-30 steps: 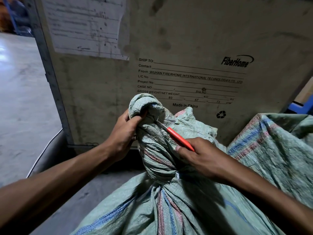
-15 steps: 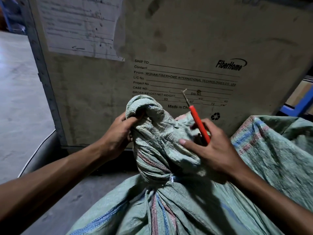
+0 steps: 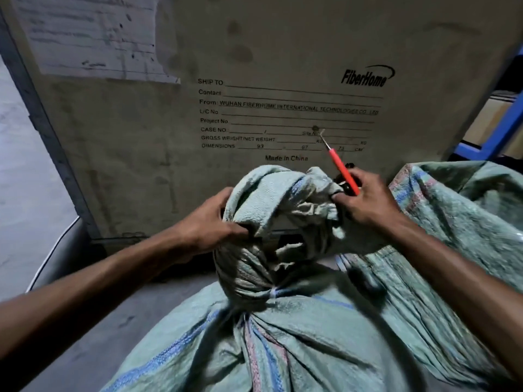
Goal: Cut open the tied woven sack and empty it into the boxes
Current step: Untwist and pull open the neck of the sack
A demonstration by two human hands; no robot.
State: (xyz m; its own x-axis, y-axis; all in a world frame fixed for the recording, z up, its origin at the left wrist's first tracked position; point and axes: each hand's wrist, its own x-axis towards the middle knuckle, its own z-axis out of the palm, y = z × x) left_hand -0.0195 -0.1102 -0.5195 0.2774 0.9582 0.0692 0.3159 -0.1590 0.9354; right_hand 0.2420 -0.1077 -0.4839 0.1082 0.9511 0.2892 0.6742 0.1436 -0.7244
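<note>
**Sack Top Pulled Apart, Tie Not Yet Cut**

Since the earlier frame both hands had drawn outward, so the bunched top of the woven sack (image 3: 271, 222) gaped between them, and the red-handled cutter (image 3: 342, 172) had swung further from the fabric, its tip pointing up and away.

From the head camera, the left hand (image 3: 209, 224) gripped the sack's gathered top, fingers curled into the folds on the side facing it. The right hand (image 3: 365, 205) pinched the opposite flap with its fingers while holding the cutter's handle, blade end rising above the grip toward the printed crate (image 3: 283, 80) behind. Directly below both grips, the pale tie (image 3: 273, 291) cinched the neck tight; under it the sack's body bulged toward the camera. A second sack (image 3: 458, 210) lay just outside the right grip.

Judging from this, the neck remained bound, so the cut was still to be made. To do it well, the left hand would keep the top pulled taut upward, while the cutter's hook came down beneath the grip, slipped under the tie alone and pulled outward, away from the holding fingers and clear of the weave.
</note>
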